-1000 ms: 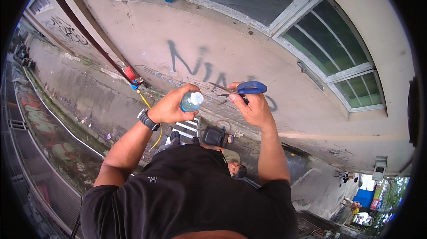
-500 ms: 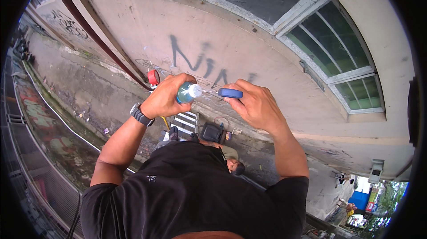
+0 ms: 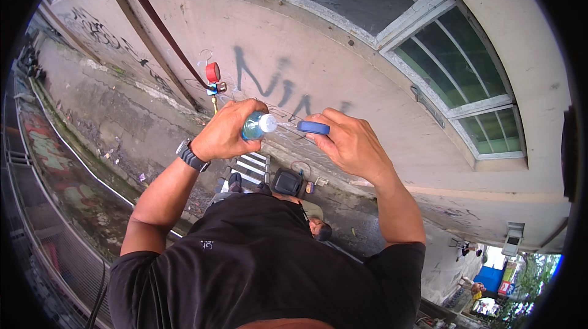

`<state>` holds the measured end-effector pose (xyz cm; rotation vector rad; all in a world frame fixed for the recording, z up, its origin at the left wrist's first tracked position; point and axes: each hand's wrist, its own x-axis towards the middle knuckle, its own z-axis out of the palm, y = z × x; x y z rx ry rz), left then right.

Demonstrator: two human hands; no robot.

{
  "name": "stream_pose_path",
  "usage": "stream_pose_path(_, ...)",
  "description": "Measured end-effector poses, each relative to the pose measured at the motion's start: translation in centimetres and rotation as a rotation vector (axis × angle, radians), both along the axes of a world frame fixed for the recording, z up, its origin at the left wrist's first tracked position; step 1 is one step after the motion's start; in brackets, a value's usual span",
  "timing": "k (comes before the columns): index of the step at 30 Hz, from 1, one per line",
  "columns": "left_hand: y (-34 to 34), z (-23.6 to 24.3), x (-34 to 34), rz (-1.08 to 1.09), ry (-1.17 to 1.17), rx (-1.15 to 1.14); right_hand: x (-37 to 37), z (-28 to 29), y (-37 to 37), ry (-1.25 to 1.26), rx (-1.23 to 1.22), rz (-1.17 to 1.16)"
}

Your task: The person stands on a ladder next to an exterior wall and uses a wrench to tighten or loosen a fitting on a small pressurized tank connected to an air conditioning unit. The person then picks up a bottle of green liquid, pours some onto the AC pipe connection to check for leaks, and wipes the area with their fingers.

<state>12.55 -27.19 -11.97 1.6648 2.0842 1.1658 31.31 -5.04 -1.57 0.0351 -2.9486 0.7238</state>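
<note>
My left hand (image 3: 229,131) is wrapped around a small clear plastic bottle (image 3: 252,127) that looks bluish and has a white top (image 3: 268,123). The bottle is tilted, its top facing my right hand. Between thumb and fingers, my right hand (image 3: 352,145) pinches a flat, round blue spool-like piece (image 3: 313,127). A thin, whitish, see-through strip (image 3: 286,125) runs from the bottle's top to the blue piece; I cannot tell what it is made of. Both hands are raised at chest height, a short gap apart.
Ahead stands a pink wall (image 3: 343,59) with windows (image 3: 459,59). A red gauge (image 3: 213,72) hangs by it on a dark hose (image 3: 153,10). Below me are a ladder (image 3: 252,166), a black container (image 3: 288,182) and another person (image 3: 316,222).
Both hands have shifted slightly left with the bottle and blue piece, their grips unchanged. The red gauge shows higher and clear of my left hand as the view has tilted a little.
</note>
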Motion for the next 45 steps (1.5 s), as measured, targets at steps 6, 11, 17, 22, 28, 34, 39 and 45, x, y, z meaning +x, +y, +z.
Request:
stream_pose_path(6, -0.6, 0.3, 0.2, 0.034, 0.068, -0.045, -0.1, 0.6, -0.7, 0.12, 0.288, 0.117)
stream_pose_path(11, -1.0, 1.2, 1.0, 0.1, 0.21, -0.034, -0.4, 1.6, -1.6, -0.078, 0.21, 0.08)
stream_pose_path(17, -1.5, 1.6, 1.2, 0.211, 0.402, 0.046, -2.1, 2.7, -1.3, -0.277, 0.103, 0.084)
stream_pose_path(22, -2.2, 1.2, 1.2, 0.196, 0.305, -0.022, -1.9, 2.6, -3.0, 0.039, 0.558, 0.292)
stream_pose_path(28, -2.3, 0.8, 1.7, 0.24, 0.396, 0.01, -3.4, 2.4, -2.2, -0.447, 0.037, -0.004)
stream_pose_path(34, -2.4, 0.2, 1.0, 0.242, 0.296, 0.013, -2.7, 3.1, -3.1, -0.022, 0.513, 0.264)
stream_pose_path(39, -2.3, 0.5, 1.1, 0.232, 0.321, 0.01, -3.7, 2.2, -1.6, -0.263, 0.08, 0.136)
stream_pose_path(45, -1.7, 0.8, 1.2, 0.321, 0.425, 0.064, -4.6, 2.3, -0.7, -0.244, 0.044, 0.177)
